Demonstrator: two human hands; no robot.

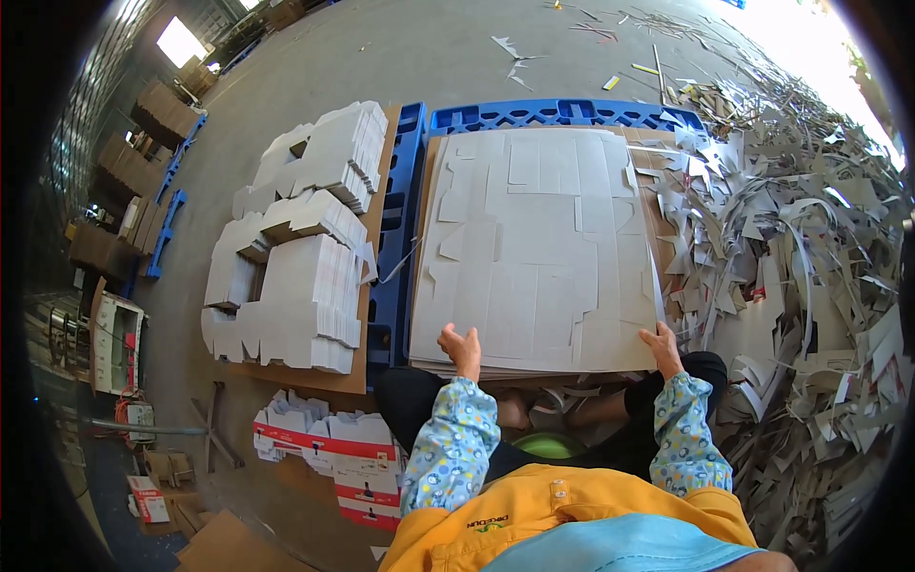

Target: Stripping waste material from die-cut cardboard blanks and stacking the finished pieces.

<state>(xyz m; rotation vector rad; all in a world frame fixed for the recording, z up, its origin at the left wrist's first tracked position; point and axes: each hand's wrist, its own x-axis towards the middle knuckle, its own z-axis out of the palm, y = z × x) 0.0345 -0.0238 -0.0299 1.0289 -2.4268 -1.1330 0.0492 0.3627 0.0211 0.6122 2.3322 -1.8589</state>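
Note:
A stack of large grey-white die-cut cardboard sheets (553, 229) lies flat before me, scored with box outlines and notched edges. My left hand (461, 351) is over the near edge of the stack, left of its middle, thumb and fingers apart and holding nothing. At the near right corner, my right hand (663, 349) has its thumb over the top sheet and its fingers along the side, gripping the edge. A pale strip along the right side stands slightly away from the stack.
Blue plastic pallets (562, 114) lie under and beside the stack. Piles of white cut box blanks (305, 300) stand at left on brown cardboard (379, 324). Cardboard scraps (782, 257) heap up along the right. Red-and-white blanks (367, 472) and a green round object (548, 445) are nearer me.

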